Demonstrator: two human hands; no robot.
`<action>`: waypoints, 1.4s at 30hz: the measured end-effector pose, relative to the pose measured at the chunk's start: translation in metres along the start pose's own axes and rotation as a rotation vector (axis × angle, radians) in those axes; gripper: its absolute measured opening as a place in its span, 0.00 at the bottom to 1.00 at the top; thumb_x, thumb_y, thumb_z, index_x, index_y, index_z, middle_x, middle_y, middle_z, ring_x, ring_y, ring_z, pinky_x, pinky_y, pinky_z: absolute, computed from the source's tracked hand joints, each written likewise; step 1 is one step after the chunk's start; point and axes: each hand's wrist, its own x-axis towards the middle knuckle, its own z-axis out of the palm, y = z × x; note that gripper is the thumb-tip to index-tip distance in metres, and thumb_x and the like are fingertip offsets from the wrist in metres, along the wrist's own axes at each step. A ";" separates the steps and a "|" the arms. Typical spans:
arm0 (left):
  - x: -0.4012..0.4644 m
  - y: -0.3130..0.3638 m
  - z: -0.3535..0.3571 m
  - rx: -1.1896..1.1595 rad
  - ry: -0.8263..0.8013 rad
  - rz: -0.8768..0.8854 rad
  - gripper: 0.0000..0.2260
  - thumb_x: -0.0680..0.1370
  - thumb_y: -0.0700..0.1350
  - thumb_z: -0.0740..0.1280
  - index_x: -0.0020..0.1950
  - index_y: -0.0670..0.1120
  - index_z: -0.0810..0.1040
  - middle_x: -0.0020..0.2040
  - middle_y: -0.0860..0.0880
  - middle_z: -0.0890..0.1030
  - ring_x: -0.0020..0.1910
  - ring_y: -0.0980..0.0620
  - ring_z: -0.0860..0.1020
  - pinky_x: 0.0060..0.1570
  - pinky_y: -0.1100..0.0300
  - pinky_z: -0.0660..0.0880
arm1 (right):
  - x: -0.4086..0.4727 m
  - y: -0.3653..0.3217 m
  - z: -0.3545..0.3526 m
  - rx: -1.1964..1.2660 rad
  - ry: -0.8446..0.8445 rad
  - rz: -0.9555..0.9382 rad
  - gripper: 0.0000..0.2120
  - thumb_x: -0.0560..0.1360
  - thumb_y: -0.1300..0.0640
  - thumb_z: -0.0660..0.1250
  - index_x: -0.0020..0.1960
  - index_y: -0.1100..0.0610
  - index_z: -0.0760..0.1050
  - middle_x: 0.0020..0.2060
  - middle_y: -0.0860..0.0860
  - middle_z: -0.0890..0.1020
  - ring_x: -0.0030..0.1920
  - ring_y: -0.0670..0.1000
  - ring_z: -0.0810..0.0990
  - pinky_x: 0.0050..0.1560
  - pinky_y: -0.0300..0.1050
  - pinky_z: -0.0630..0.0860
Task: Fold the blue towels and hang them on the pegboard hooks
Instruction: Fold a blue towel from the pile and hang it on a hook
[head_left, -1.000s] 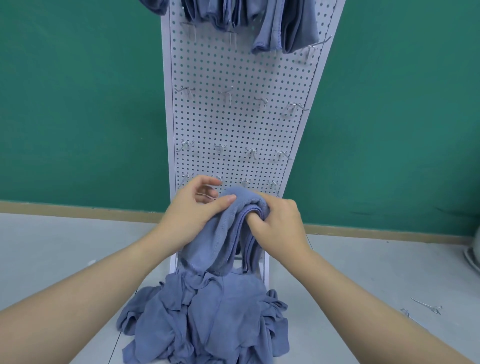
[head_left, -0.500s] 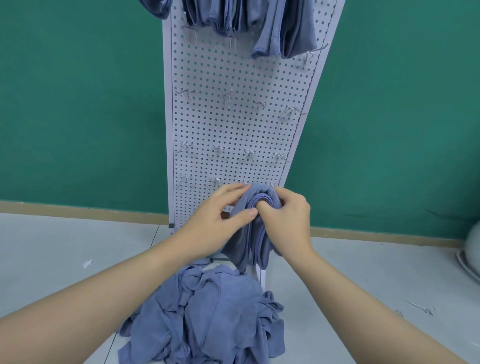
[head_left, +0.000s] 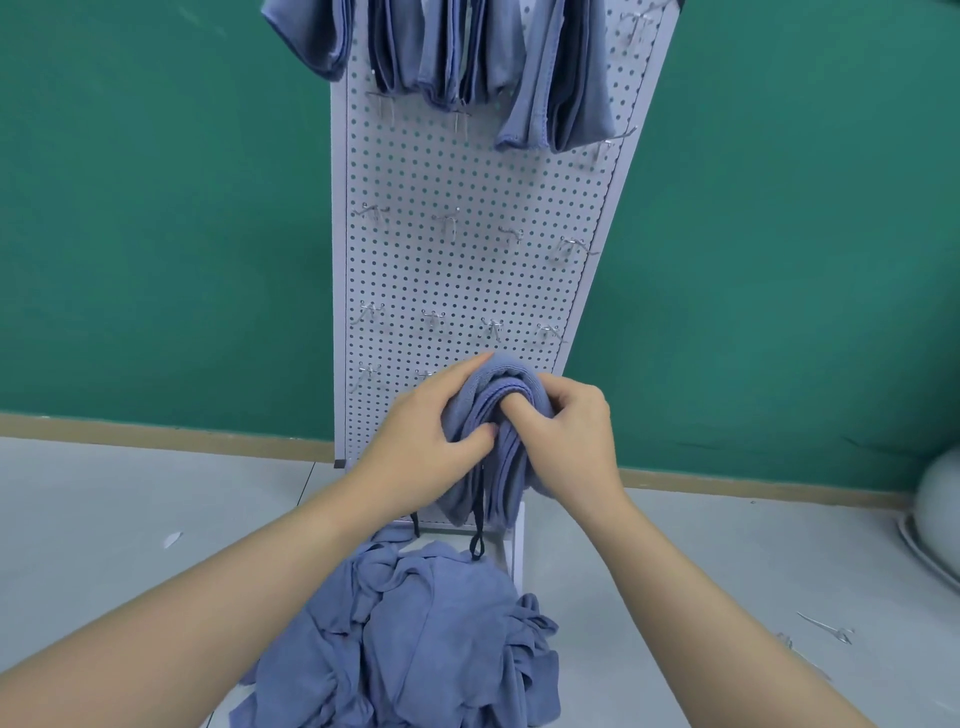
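I am seeing the folded blue terry towel being held against the bottom hook row of the white perforated metal pegboard. My left hand is gripping its left side, my right hand is pinching its top fold. A heap of loose blue towels is lying on the grey floor below, and folded blue towels are hanging along the top hooks.

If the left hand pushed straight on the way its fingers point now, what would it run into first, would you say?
The left hand already grips the folded towel, fingers pointing right. Going on, it would probably press through the folds into the right hand on the other side; depth is hard to judge.
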 end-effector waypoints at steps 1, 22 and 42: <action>0.001 0.004 0.001 0.016 0.029 0.009 0.28 0.77 0.40 0.71 0.75 0.56 0.73 0.66 0.62 0.80 0.64 0.63 0.77 0.66 0.62 0.74 | 0.000 -0.004 0.000 0.004 0.013 0.000 0.13 0.72 0.62 0.68 0.33 0.65 0.68 0.26 0.54 0.65 0.31 0.49 0.60 0.32 0.46 0.59; 0.134 0.117 -0.003 0.022 0.266 0.293 0.13 0.78 0.41 0.70 0.60 0.55 0.84 0.51 0.61 0.85 0.51 0.63 0.80 0.52 0.68 0.74 | 0.109 -0.090 -0.095 -0.062 0.126 -0.253 0.14 0.75 0.62 0.65 0.50 0.46 0.85 0.39 0.48 0.86 0.42 0.54 0.80 0.45 0.47 0.78; 0.279 0.221 -0.033 -0.159 0.229 0.330 0.11 0.81 0.46 0.68 0.47 0.38 0.80 0.37 0.50 0.76 0.37 0.55 0.70 0.40 0.61 0.70 | 0.247 -0.160 -0.173 -0.261 0.224 -0.588 0.14 0.78 0.61 0.62 0.57 0.50 0.82 0.42 0.41 0.84 0.42 0.40 0.79 0.43 0.33 0.72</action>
